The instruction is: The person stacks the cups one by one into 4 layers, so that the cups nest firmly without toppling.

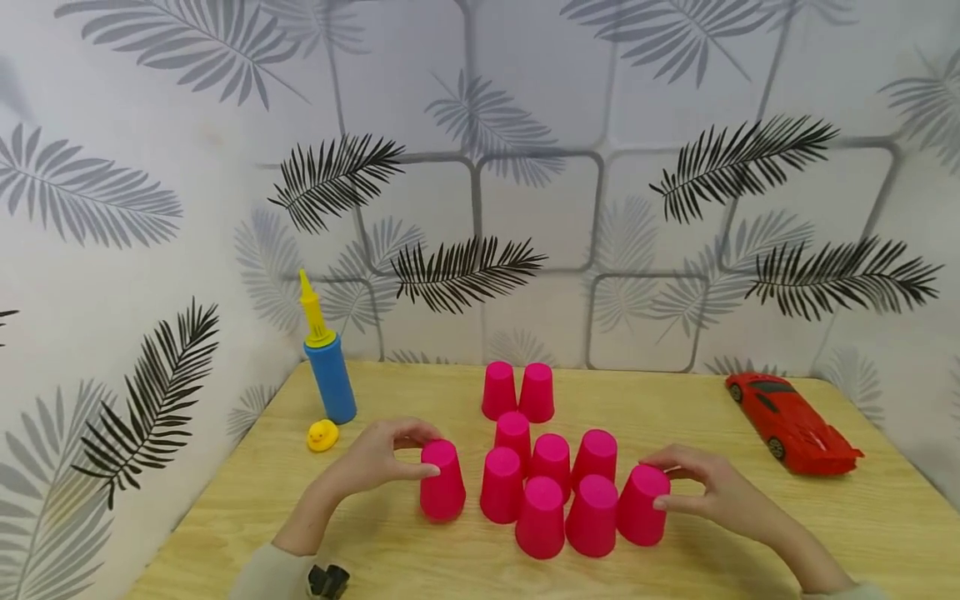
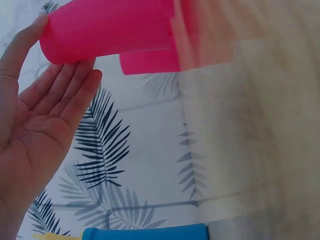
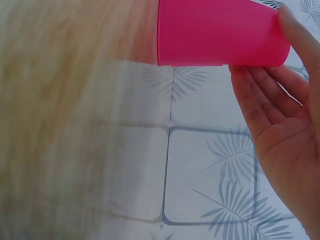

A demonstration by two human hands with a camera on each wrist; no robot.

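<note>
Head cam: we see the L hand (image 1: 378,457) pinching a pink tapered plastic cup (image 1: 442,487), upside down at the cluster's L end, & the R hand (image 1: 712,492) gripping a matching pink cup (image 1: 641,508) at the R end, both w/ thumb nearer us. Eight more pink plastic cups (image 1: 592,521) stand b/w & beyond them on the light wood-grain table (image 1: 420,567). Only here do we get the red toy car (image 1: 795,425), far R, & small yellow toy duck (image 1: 322,435).

L wrist cam adds palm & finger undersides, plus another cup part-hidden behind the held one; the blue-and-yellow plastic pump (image 1: 330,379) is cut off at its bottom edge. R wrist cam gives us one cup, cropped at top. Table's blurred in both. Head cam hides the L fingertips behind the cup; we can't ID the small black item (image 1: 327,581) by the pale L sleeve (image 1: 270,575).
</note>
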